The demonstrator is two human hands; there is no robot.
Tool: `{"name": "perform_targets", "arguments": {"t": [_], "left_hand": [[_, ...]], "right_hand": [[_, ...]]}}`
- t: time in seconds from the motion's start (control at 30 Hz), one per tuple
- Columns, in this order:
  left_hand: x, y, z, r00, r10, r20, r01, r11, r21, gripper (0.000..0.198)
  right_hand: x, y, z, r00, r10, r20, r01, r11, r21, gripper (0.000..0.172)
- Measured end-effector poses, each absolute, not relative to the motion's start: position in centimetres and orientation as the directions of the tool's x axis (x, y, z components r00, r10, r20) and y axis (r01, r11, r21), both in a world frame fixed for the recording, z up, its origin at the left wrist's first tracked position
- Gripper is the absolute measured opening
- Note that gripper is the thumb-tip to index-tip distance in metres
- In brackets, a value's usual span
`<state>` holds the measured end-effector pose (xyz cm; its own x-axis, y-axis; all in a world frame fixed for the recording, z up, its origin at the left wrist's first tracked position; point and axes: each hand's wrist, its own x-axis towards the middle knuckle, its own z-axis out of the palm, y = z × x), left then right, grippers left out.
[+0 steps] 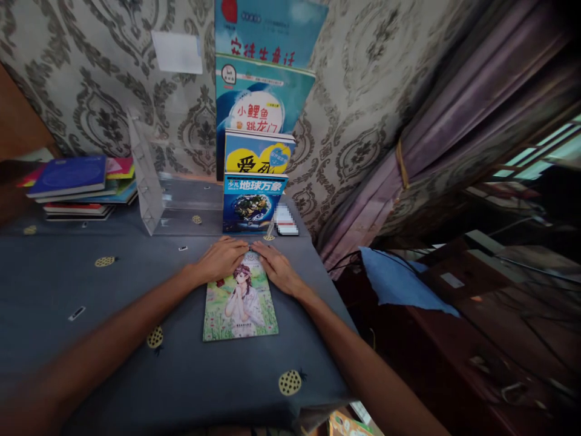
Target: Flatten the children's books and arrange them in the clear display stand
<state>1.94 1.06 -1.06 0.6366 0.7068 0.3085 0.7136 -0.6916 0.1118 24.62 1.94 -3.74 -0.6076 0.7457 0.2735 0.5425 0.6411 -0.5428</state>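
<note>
A thin book with a drawn girl on a green cover (240, 306) lies flat on the grey-blue tablecloth (113, 315). My left hand (221, 259) rests palm down on its top left corner, fingers stretched out. My right hand (278, 268) lies flat on its top right corner, fingers extended. The fingertips of both hands nearly meet at the book's far edge. Just beyond them a blue book with a globe picture (252, 203) stands upright at the front of a stepped row of books (258, 115) in a clear acrylic rack (157, 194).
A stack of books (79, 184) lies at the table's far left. Patterned wallpaper backs the rack. Right of the table's edge hang purple curtains (454, 121), with a blue cloth (402, 278) and dark wooden furniture below.
</note>
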Motion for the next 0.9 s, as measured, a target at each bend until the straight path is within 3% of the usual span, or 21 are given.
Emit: {"name": "perform_targets", "arguments": {"t": [0.3,0.57,0.9], "left_hand": [[2.0,1.5,-2.6,0.587,0.701,0.404,0.69,-0.695,0.203,0.033],[2.1,1.7,-3.0,0.586,0.706,0.397,0.695,-0.69,0.202,0.032],[1.7,0.6,-1.9,0.706,0.616,0.35,0.596,-0.783,0.179,0.034]], "right_hand": [[24.7,1.1,-3.2,-0.614,0.744,0.264,0.567,0.648,-0.509,0.049],[25.4,-1.0,-2.9,-0.609,0.74,0.287,0.549,0.654,-0.521,0.045],[25.7,-2.6,-2.5,-0.602,0.747,0.282,0.547,0.643,-0.536,0.045]]}}
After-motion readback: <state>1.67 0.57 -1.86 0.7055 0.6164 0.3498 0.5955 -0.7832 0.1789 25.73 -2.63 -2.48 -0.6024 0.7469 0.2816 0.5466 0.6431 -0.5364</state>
